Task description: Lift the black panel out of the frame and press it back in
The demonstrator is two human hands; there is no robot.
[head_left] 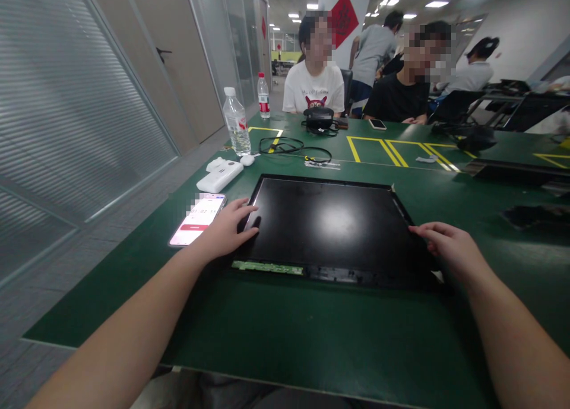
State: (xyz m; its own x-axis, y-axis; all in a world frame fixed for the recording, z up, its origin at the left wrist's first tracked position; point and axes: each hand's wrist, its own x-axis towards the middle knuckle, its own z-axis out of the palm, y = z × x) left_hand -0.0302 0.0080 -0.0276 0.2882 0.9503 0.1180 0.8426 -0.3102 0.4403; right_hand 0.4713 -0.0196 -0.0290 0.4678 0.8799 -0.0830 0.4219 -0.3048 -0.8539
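A black display panel (329, 225) lies face up on the green table, with a strip of green circuit board (267, 268) along its near edge at the left. My left hand (229, 228) rests on the panel's left edge, fingers spread and reaching slightly over the glass. At the right edge, my right hand (445, 240) has its thumb and forefinger pinched on the panel's border; the other fingers are curled. Small pale pieces stick out at the panel's far right corner and near right corner.
Left of the panel are a lit phone (198, 219), a white device (219, 176) and a water bottle (237, 124). A black cable (289, 145) lies beyond it. A smaller bottle (263, 97) stands farther back. Two people sit across the green table (312, 326); dark parts lie right.
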